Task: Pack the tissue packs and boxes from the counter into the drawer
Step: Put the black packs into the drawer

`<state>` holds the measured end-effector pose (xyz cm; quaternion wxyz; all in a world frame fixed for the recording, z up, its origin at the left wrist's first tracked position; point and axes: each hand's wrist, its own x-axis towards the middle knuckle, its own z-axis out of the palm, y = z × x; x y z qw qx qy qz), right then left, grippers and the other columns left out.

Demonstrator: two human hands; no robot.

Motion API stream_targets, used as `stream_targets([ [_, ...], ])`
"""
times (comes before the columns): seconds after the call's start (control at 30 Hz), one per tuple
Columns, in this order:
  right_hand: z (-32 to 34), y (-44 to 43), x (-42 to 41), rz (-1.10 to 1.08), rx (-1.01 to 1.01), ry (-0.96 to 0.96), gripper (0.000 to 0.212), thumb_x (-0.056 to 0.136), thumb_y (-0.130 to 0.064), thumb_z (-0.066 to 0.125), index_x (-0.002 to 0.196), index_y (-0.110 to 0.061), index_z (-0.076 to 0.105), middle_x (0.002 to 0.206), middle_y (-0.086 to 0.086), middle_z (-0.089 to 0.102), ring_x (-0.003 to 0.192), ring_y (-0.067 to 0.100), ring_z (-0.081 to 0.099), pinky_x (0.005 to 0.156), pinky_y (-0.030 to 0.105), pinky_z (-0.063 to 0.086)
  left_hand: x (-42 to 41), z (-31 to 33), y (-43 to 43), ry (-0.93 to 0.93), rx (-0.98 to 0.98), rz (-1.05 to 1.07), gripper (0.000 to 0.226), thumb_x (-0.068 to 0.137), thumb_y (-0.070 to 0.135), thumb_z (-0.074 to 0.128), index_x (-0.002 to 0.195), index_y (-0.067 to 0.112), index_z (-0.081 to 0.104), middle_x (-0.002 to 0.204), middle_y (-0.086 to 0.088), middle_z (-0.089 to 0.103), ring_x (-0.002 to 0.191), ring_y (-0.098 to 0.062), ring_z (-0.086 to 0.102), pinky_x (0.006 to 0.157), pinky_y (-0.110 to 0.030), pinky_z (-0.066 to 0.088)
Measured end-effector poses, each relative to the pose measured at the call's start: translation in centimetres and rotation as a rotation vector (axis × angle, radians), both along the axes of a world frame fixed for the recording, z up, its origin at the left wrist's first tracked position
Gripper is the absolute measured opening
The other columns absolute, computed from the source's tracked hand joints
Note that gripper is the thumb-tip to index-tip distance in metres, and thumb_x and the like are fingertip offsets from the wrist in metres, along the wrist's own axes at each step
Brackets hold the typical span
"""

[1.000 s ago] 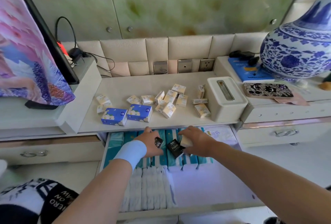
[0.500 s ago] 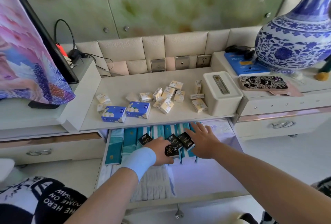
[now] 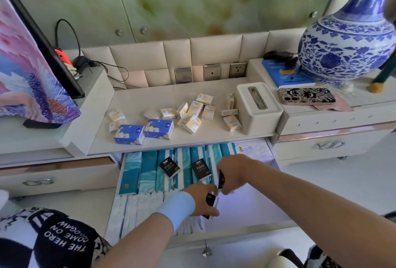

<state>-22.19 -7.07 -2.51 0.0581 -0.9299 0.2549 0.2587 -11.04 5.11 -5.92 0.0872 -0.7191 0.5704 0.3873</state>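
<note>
Briefly, your stock as it stands.

Black packs (image 3: pixel 169 167), loose, two: flat on the row of teal packs (image 3: pixel 147 171) at the back of the open drawer (image 3: pixel 246 207).

Third black pack (image 3: pixel 212 200): gripped in your left hand (image 3: pixel 199 200), fingers curled round it, over the drawer's front half.

Fourth black pack (image 3: pixel 221 178): pinched edge-on in your right hand (image 3: pixel 234 170), just beyond the left.

Handling, all four: likely light, soft under film wrap and a little slippery. Take each across its short sides, thumb against fingers, with gentle pressure only, since they probably dent.

Cream packs (image 3: pixel 194 113): scattered on the counter (image 3: pixel 150 100), several leaning on one another. Same handling; two or three may fit one grasp.

Blue packs (image 3: pixel 129 134), two: side by side near the counter's front edge. They look bulkier and squashy; take them across the width.

White tissue box (image 3: pixel 258 107): at the counter's right end. It looks rigid; lift it by both sides.

Hard to make out:
- Your left forearm covers part of the white packs (image 3: pixel 139 210) at the drawer's front.
- The fourth black pack shows only its edge.
- The cream packs cannot be counted exactly where they overlap.
</note>
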Motion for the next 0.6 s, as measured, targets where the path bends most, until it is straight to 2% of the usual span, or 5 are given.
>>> stream_targets([
  [0.13, -1.5, 1.4, -1.8, -0.055, 0.106, 0.160, 0.043, 0.062, -0.057, 0.075, 0.076, -0.018, 0.063, 0.072, -0.001, 0.061, 0.067, 0.020, 0.059, 0.057, 0.027, 0.043, -1.8, -1.8, 0.0, -0.145, 0.084, -0.140, 0.074, 0.077, 0.061, 0.064, 0.139, 0.026, 0.044, 0.140, -0.004, 0.040, 0.120, -0.029, 0.051, 0.096, -0.042, 0.048],
  [0.2, -3.6, 2.2, -2.8, -0.088, 0.113, 0.182, 0.052, 0.062, -0.060, 0.078, 0.085, -0.015, 0.065, 0.081, 0.000, 0.066, 0.077, 0.023, 0.064, 0.061, 0.029, 0.048, -2.4, -2.6, 0.0, -0.246, 0.160, -0.244, 0.074, 0.084, 0.056, 0.059, 0.145, 0.020, 0.038, 0.143, -0.009, 0.030, 0.120, -0.034, 0.052, 0.094, -0.042, 0.048],
  [0.3, -6.4, 3.6, -3.9, -0.177, 0.194, 0.109, 0.058, 0.066, -0.055, 0.082, 0.105, -0.014, 0.067, 0.103, 0.004, 0.068, 0.092, 0.025, 0.064, 0.078, 0.034, 0.056, -2.8, -3.3, -0.1, -0.347, 0.212, -0.406, 0.055, 0.095, 0.037, 0.053, 0.142, 0.010, 0.045, 0.142, -0.018, 0.038, 0.119, -0.034, 0.053, 0.096, -0.042, 0.049],
  [0.43, -7.9, 4.4, -3.7, -0.358, 0.431, 0.070, 0.071, 0.083, -0.033, 0.075, 0.145, -0.019, 0.043, 0.134, 0.007, 0.053, 0.098, 0.028, 0.068, 0.076, 0.037, 0.061, -2.1, -3.5, -0.7, -0.342, 0.127, -0.386, 0.052, 0.094, 0.029, 0.059, 0.143, 0.015, 0.045, 0.142, -0.013, 0.043, 0.124, -0.031, 0.050, 0.099, -0.039, 0.045],
  [0.6, -7.8, 5.0, -2.7, -0.256, 0.284, 0.292, 0.043, 0.095, -0.015, 0.057, 0.137, -0.006, 0.051, 0.125, 0.012, 0.056, 0.109, 0.025, 0.056, 0.103, 0.034, 0.045, -1.7, -2.7, -0.5, -0.303, 0.153, -0.434, 0.041, 0.092, 0.033, 0.059, 0.131, 0.021, 0.057, 0.127, -0.006, 0.058, 0.110, -0.028, 0.058, 0.084, -0.034, 0.048],
])
